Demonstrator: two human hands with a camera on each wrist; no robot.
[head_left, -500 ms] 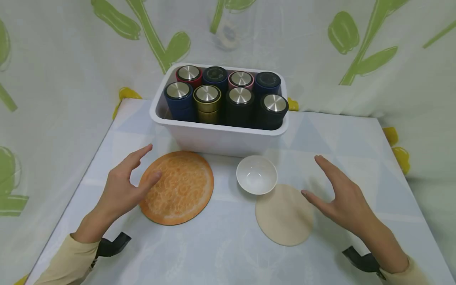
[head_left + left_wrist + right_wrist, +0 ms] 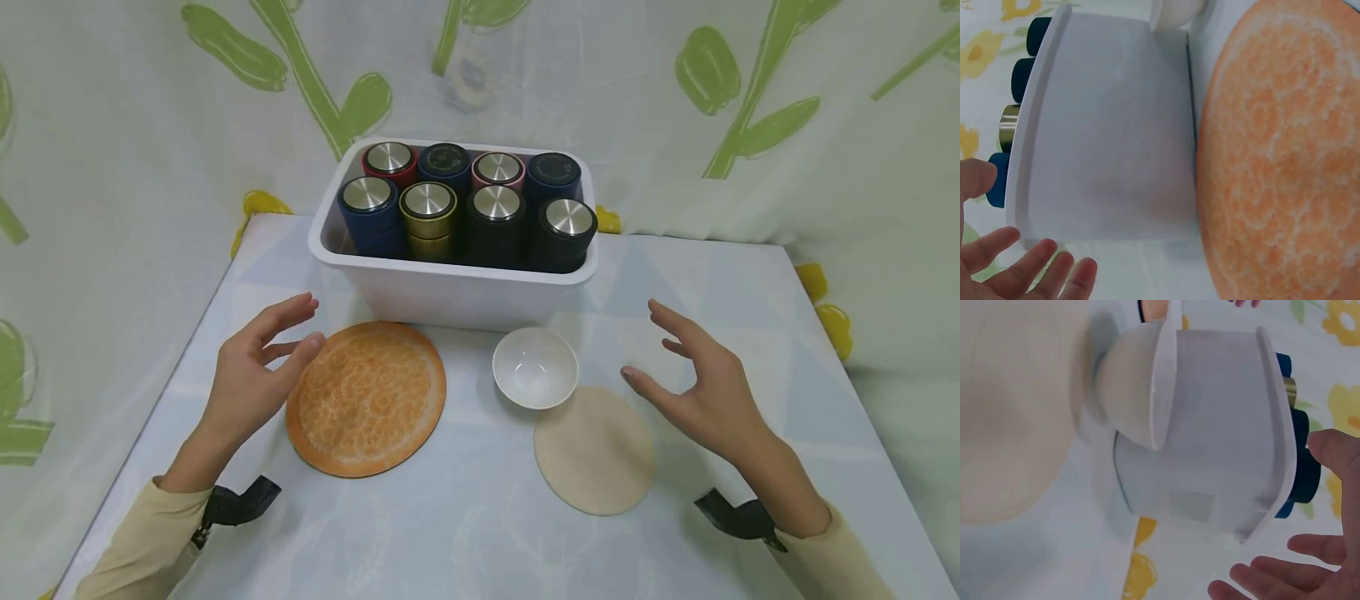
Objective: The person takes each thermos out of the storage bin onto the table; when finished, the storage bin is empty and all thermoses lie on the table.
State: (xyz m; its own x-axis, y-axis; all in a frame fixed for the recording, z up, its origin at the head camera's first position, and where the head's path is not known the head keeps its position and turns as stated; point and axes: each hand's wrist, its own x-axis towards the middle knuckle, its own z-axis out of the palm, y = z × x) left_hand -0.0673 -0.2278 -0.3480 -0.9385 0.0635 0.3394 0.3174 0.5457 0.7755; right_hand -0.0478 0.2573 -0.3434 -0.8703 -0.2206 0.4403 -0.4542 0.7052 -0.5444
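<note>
My left hand (image 2: 251, 367) hovers beside the left edge of a round mat printed like a flatbread (image 2: 367, 398), thumb and fingers spread apart with nothing between them. Over on the right, my right hand (image 2: 705, 392) is held in the air past a plain beige disc (image 2: 595, 450), its thumb and fingers likewise apart. A white bowl (image 2: 535, 368) stands between the two rounds, overlapping the beige disc's upper edge in the head view. Behind them is a white bin (image 2: 465, 287) packed with upright thermos bottles, among them a gold one (image 2: 429, 221) and a dark blue one (image 2: 369, 218).
The bin stands near the back of the table (image 2: 450, 542), which has a pale patterned cover. A white curtain (image 2: 585, 75) with green plant prints hangs behind and at the sides. Each forearm carries a black wrist mount (image 2: 240, 502).
Both hands have shifted slightly upward in the head view, and the right one has also come a little to the left. The bin, bowl and rounds stay in place on the table.
</note>
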